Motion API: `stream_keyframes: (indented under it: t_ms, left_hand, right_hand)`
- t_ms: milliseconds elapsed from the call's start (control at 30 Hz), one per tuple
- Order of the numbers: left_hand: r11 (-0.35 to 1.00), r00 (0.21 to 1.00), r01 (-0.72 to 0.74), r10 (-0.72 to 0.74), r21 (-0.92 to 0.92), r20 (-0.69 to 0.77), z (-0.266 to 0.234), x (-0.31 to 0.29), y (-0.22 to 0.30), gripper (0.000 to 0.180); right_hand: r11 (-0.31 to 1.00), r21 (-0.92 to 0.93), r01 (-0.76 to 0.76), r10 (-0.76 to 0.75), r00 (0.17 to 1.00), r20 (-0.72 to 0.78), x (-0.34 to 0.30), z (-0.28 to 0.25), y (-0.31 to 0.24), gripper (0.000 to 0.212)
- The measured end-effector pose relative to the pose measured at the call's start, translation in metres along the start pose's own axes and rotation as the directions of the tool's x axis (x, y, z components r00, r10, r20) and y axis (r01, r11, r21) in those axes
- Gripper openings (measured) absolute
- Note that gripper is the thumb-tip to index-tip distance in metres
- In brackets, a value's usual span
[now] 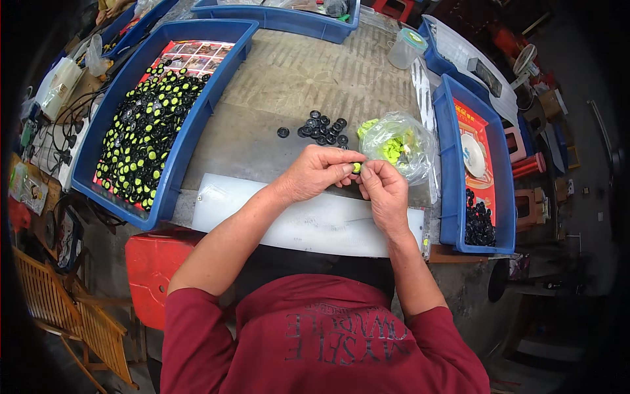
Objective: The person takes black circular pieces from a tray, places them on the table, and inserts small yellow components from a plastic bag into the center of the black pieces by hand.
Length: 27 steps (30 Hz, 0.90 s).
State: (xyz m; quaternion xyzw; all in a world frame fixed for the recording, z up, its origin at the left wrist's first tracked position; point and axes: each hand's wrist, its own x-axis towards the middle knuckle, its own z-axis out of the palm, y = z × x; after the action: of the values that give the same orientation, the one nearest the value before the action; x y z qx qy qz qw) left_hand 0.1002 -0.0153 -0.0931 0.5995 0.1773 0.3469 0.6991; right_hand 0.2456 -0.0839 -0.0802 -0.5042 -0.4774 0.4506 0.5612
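In front of me, over the near part of the table, my two hands meet at a small black disc with a yellow-green centre (356, 168). The thumb and fingers of my left hand (315, 174) pinch it from the left. My right hand (386, 194) presses its fingertips against its right side; they partly cover it. Just beyond my hands lies a loose pile of black discs (323, 129), with a single black disc (283, 132) apart on its left. A clear plastic bag (413, 148) of yellow-green pieces (392, 150) sits behind my right hand.
At left, a large blue tray (209, 108) holds many black discs with yellow-green centres. On the right, another blue tray (445, 164) contains black discs and a white dish (472, 155). A white board (289, 226) runs along the near edge. Farther back stands a lidded clear container (405, 49).
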Motion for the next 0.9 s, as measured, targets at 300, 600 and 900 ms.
stream_keyframes:
  t_ms: [300,600,900]
  left_hand:
    - [1.0,1.0,0.018,-0.018,0.02,0.005,0.005,-0.001,0.003,0.023]
    - [1.0,1.0,0.014,-0.014,0.0,0.017,0.002,-0.001,0.0,0.025]
    - [0.999,0.998,0.054,-0.054,-0.004,-0.036,0.003,-0.002,0.0,0.023]
  right_hand:
    - [1.0,0.024,-0.012,0.012,1.0,0.017,-0.001,0.0,0.002,0.01]
    - [0.998,-0.026,0.052,-0.052,0.999,0.0,0.0,0.006,0.001,0.01]
    - [0.978,-0.183,0.103,-0.111,0.993,-0.035,0.004,0.005,0.014,0.008]
